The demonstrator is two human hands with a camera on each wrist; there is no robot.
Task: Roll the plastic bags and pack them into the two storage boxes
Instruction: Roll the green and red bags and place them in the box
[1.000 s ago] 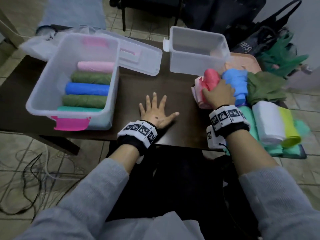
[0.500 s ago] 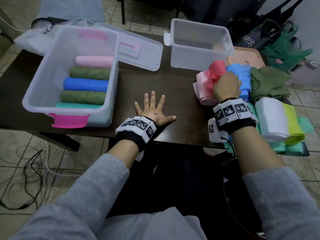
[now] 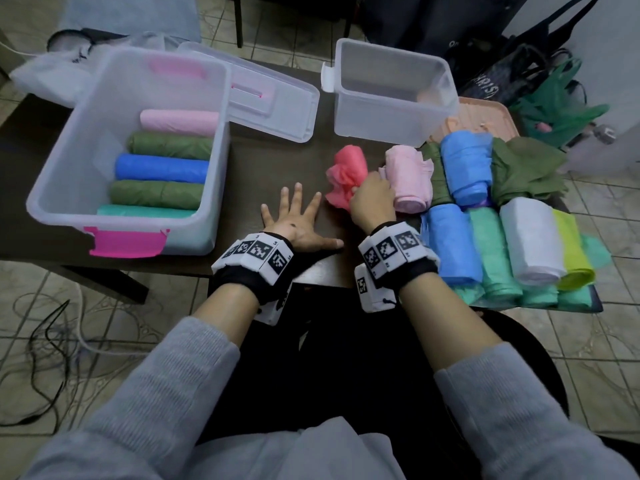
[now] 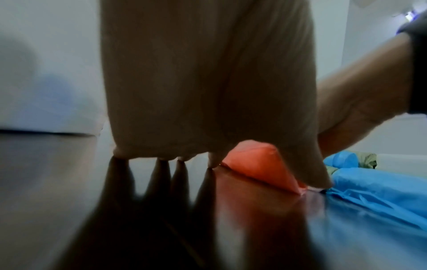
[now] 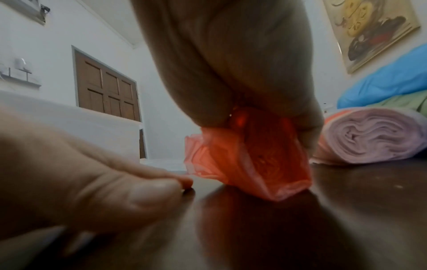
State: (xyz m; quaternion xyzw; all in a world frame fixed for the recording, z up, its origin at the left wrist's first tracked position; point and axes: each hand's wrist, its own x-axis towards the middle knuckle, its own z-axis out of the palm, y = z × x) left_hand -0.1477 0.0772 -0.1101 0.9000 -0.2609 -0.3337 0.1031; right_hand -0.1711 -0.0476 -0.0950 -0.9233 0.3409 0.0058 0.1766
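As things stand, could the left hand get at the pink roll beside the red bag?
Probably not directly: the right hand, gripping the red bag, sits between the flat left hand and the pink roll.

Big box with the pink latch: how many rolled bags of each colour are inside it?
Pink roll: 1
Green rolls: 2
Blue roll: 1
Teal roll: 1
Total: 5

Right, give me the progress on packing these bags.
Done: five rolls lie in the big box. In hand: the right hand grips the crumpled red bag; the left hand lies flat on the table. Left: the small box looks empty, with a pile of rolls waiting.
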